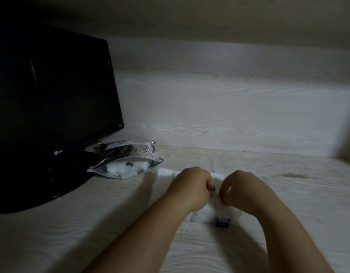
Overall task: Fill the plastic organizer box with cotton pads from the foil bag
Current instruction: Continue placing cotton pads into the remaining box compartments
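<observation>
Plenty of white left showing in the foil bag (127, 162), lying beside the monitor (52, 91): filling judged unfinished. Clear box (162, 174) under and just beyond the knuckles, fill level too dim to tell. Left hand (192, 186) and right hand (239, 189) curled, fingertips together pinching what looks like a cotton pad (214, 199), low over the box.

One foil bag (127, 162), one monitor (52, 91), two hands (192, 186) (241, 190), perhaps one box (160, 174).
</observation>
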`<act>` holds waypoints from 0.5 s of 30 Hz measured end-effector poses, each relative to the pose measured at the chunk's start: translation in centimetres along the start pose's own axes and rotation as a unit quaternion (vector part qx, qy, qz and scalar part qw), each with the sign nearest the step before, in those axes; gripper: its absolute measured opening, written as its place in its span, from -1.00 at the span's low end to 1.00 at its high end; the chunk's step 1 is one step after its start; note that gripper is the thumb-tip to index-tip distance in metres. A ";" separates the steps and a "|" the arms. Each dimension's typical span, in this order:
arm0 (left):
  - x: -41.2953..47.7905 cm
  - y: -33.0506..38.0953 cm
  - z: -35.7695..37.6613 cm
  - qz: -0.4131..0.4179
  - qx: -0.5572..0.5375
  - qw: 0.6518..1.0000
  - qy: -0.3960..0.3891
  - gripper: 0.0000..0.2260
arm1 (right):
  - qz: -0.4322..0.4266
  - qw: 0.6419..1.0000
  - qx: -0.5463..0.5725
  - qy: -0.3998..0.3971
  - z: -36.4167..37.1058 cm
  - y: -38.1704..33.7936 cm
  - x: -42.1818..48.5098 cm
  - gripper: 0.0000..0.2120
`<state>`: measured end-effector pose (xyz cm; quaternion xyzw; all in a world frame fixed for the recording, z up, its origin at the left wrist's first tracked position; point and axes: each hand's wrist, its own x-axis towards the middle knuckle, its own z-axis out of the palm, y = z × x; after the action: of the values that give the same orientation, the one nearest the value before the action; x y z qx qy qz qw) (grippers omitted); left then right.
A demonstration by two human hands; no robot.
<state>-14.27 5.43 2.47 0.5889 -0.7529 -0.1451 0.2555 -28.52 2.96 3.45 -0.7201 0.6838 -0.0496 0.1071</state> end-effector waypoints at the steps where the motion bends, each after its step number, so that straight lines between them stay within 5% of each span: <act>1: 0.0 -0.2 -0.1 -0.006 -0.030 0.999 0.012 -0.79 | -0.017 1.000 0.011 0.022 -0.1 -0.1 -0.4 -0.80; 4: 0.1 -1.1 -0.8 -0.024 -0.073 0.995 0.064 -0.80 | -0.075 0.995 0.033 0.063 -0.3 -0.4 -1.3 -0.94; 15: -0.6 -8.0 -5.2 -0.141 -0.013 0.976 0.166 -0.78 | -0.186 0.973 0.080 0.107 1.2 -1.5 -1.1 -0.74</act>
<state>-4.76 4.33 2.53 0.7021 -0.6070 -0.0895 0.3614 -26.83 4.19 2.72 -0.8142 0.5394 -0.1999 0.0788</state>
